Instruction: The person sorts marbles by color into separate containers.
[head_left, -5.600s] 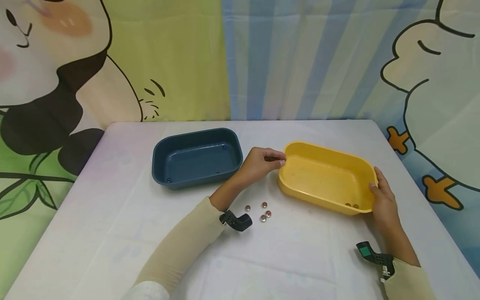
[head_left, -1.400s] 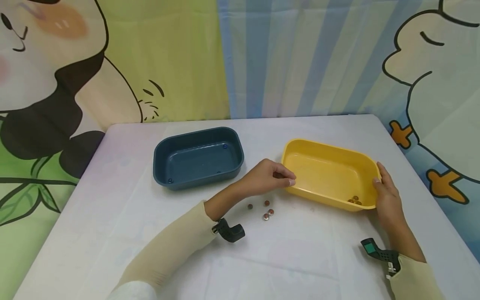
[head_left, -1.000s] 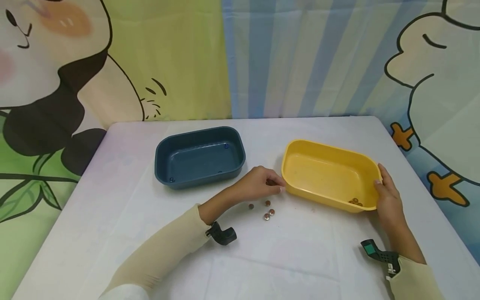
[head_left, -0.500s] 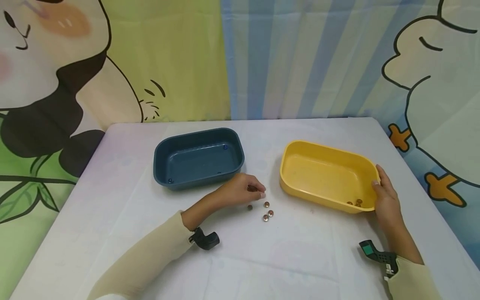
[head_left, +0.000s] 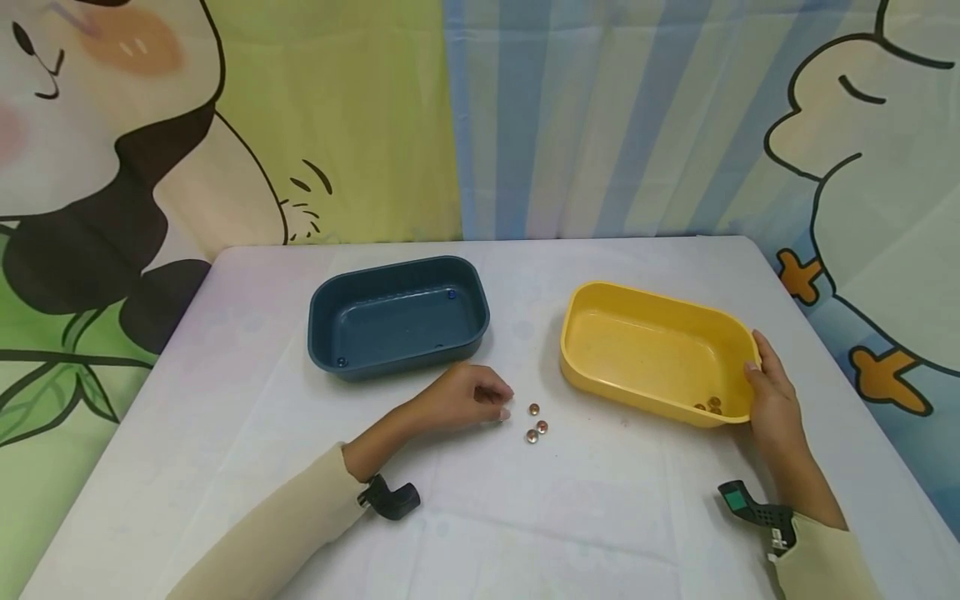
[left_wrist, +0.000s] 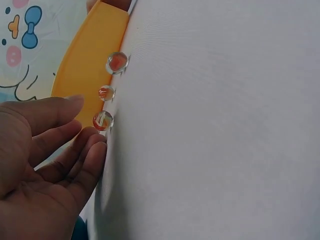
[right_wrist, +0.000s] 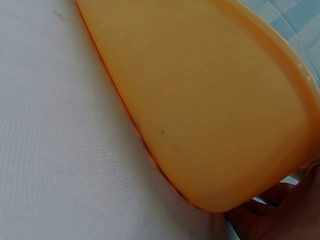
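My left hand (head_left: pixel 459 398) is low over the white table, thumb and fingers parted and loosely bent, at the spot where a fourth marble lay; that marble is hidden in the head view. Just right of the fingertips lie three clear glass marbles (head_left: pixel 532 436) with orange-red swirls. The left wrist view shows the marbles (left_wrist: pixel 103 120) beyond the fingers, and the gap between thumb and index finger looks bare. My right hand (head_left: pixel 776 400) grips the right end of the yellow plastic basin (head_left: pixel 645 400), thumb over the rim. Several marbles (head_left: pixel 714 403) sit in its near right corner.
A dark blue basin (head_left: pixel 397 364) stands at the back left, with a few small blue marbles (head_left: pixel 452 294) inside. The white-covered table (head_left: pixel 600 517) ends at a printed cartoon curtain (head_left: pixel 562 125) behind.
My left hand has come away from the yellow basin, moving left and toward me to the loose marbles. One more marble lies in the yellow basin than at first. My right hand keeps its grip.
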